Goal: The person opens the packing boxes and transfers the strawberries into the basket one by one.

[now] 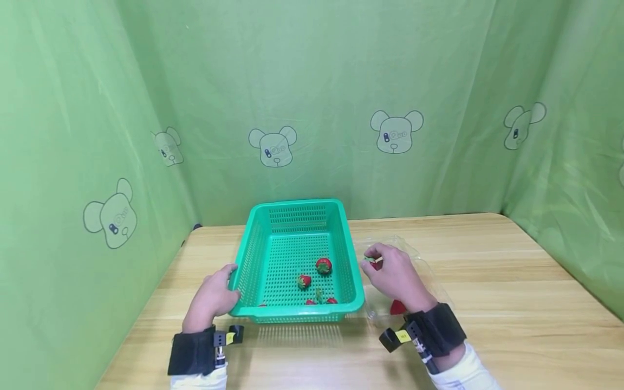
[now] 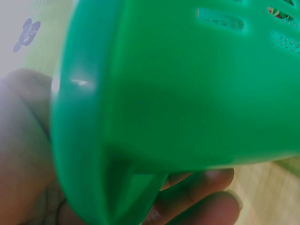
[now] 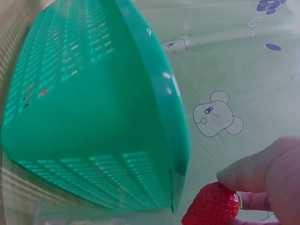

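My left hand [image 1: 214, 295] grips the left rim of a green plastic basket [image 1: 249, 238]; in the left wrist view its fingers [image 2: 201, 197] curl beneath that rim. Several strawberries lie in the basket, among them one strawberry [image 1: 324, 265] near the right wall and a smaller strawberry [image 1: 304, 281] beside it. To the basket's right, my right hand [image 1: 397, 273] pinches a strawberry [image 3: 212, 206] by its leafy end, between thumb and fingers, outside the basket wall. Beneath that hand is a clear plastic container [image 1: 431, 276] with a red strawberry [image 1: 397, 307] in it.
Everything stands on a light wooden table [image 1: 512, 281]. Behind it and at both sides hangs a green curtain [image 1: 322, 65] printed with bear heads. Black straps with small cameras circle both wrists, the right strap [image 1: 436, 327] close to the container.
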A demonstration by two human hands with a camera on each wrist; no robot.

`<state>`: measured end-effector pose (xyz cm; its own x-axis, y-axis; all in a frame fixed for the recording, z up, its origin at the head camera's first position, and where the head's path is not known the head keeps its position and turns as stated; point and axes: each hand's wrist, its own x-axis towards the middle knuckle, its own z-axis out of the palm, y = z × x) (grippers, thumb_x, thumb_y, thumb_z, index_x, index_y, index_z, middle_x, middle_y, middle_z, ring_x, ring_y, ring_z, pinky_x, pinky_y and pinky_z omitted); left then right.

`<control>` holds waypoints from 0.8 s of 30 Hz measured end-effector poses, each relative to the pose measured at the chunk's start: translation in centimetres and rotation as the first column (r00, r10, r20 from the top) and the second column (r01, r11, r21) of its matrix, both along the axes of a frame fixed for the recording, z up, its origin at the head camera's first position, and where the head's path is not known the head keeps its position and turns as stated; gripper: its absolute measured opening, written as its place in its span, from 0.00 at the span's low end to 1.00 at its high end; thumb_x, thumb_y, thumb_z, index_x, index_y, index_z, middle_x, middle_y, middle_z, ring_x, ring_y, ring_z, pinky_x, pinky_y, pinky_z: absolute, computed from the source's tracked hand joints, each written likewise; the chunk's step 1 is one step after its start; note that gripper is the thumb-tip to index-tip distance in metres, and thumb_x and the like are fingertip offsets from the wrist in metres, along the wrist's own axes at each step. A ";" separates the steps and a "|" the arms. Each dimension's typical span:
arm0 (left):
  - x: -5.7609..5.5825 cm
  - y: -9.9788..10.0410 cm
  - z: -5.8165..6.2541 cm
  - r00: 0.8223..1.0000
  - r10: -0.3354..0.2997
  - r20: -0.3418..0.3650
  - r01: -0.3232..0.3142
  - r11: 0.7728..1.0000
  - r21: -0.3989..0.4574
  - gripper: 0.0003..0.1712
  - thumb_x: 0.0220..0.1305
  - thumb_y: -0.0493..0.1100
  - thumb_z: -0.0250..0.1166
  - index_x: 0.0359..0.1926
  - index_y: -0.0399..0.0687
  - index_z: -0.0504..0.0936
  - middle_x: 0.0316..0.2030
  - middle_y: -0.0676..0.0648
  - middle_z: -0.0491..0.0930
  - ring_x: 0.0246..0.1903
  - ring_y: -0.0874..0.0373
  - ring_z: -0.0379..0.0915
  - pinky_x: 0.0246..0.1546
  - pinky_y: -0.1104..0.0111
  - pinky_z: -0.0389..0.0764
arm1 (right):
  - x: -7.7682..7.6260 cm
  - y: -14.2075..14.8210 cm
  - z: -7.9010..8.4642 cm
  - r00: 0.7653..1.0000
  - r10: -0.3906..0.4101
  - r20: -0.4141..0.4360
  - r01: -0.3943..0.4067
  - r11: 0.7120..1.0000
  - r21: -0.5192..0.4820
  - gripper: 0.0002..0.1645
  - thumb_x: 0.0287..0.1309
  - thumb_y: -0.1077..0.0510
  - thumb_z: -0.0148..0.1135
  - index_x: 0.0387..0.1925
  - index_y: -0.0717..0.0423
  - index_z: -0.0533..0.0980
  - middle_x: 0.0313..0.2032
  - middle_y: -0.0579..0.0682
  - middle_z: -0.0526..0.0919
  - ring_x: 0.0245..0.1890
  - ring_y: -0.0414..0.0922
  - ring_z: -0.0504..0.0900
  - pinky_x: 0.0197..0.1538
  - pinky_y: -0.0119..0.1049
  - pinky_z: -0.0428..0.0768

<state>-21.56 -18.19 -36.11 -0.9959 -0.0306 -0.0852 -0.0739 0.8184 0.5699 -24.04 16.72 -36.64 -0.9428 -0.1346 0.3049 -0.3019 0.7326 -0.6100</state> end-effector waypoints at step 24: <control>0.1 -0.1 -0.2 1.000 -0.007 -0.016 0.007 1.000 -0.001 0.35 0.59 0.32 0.58 0.68 0.34 0.59 0.57 0.29 0.70 0.41 0.43 0.70 0.37 0.56 0.77 | 1.3 -2.2 0.4 0.998 0.049 -0.035 -0.050 0.998 -0.046 0.16 0.58 0.58 0.63 0.45 0.61 0.76 0.42 0.56 0.80 0.38 0.50 0.81 0.37 0.46 0.84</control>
<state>-21.48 -18.28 -36.29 -0.9973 -0.0238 -0.0690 -0.0590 0.8197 0.5698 -22.77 14.48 -36.28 -0.9243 -0.1655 0.3438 -0.3581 0.6873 -0.6320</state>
